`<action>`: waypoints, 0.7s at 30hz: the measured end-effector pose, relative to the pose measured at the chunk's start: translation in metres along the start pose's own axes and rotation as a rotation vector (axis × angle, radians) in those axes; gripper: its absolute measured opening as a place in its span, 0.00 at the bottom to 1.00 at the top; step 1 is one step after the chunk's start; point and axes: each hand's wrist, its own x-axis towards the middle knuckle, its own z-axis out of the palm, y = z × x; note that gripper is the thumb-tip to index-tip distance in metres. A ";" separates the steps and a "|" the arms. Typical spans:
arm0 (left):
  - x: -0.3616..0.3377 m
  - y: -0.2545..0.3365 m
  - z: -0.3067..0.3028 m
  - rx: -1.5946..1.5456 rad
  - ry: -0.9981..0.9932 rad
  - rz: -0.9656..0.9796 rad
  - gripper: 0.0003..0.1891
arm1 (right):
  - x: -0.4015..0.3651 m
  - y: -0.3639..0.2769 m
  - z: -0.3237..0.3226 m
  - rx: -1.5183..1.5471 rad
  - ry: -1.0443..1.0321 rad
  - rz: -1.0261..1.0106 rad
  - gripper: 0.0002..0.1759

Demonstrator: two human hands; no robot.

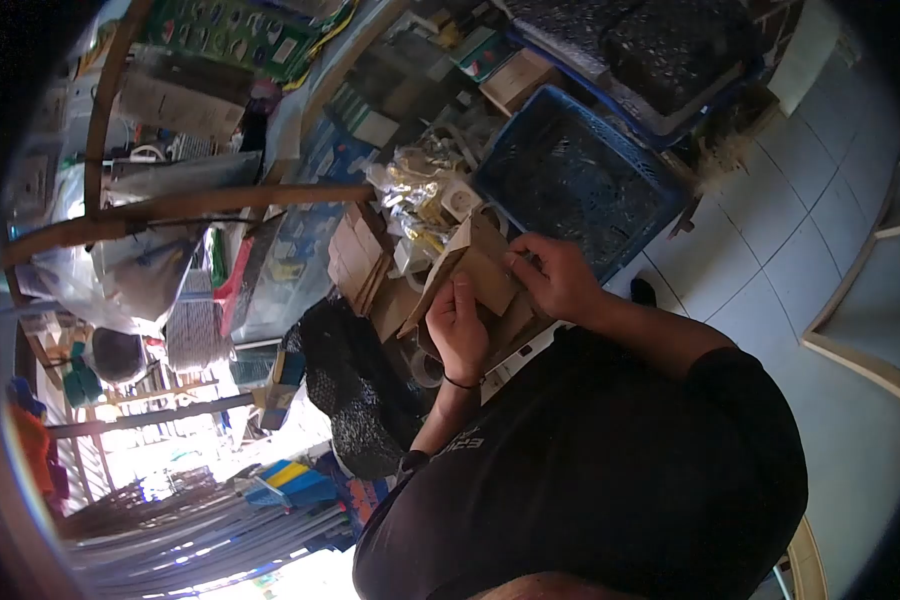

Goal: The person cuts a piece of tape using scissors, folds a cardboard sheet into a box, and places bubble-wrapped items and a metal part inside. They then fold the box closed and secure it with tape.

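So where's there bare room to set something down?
Bare tiled floor lies between the blue crate and the wooden frame. It's crowded around the left hand and right hand: held cardboard, shiny plastic, stacked cardboard and black plastic.

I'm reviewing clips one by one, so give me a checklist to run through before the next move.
1. Left hand gripping the cardboard: ok.
2. Right hand at the cardboard's edge: ok.
3. Right hand's pinch firm: cannot tell, partly hidden.
4. Space around the cardboard uncluttered: not ok; wrapped goods and a cardboard stack crowd it.
5. Black bag clear of the left arm: cannot tell.
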 end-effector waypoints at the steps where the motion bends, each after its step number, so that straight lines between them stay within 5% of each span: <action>1: 0.002 0.000 0.004 -0.011 -0.010 -0.009 0.17 | 0.000 0.001 -0.006 0.006 0.015 0.021 0.10; 8: 0.008 0.011 0.048 -0.175 -0.032 -0.102 0.14 | -0.005 0.015 -0.042 0.301 0.067 0.164 0.11; 10: 0.010 0.009 0.053 0.347 -0.009 0.443 0.13 | -0.004 0.019 -0.053 0.453 0.128 0.173 0.09; 14: 0.013 0.026 0.087 0.108 0.053 0.273 0.14 | -0.002 0.026 -0.082 0.703 0.194 0.278 0.12; 18: 0.023 0.006 0.077 0.272 0.051 0.347 0.15 | -0.007 0.041 -0.108 0.766 0.306 0.339 0.16; 21: 0.030 -0.007 0.061 0.743 0.084 0.687 0.14 | -0.019 0.059 -0.142 0.593 0.507 0.243 0.16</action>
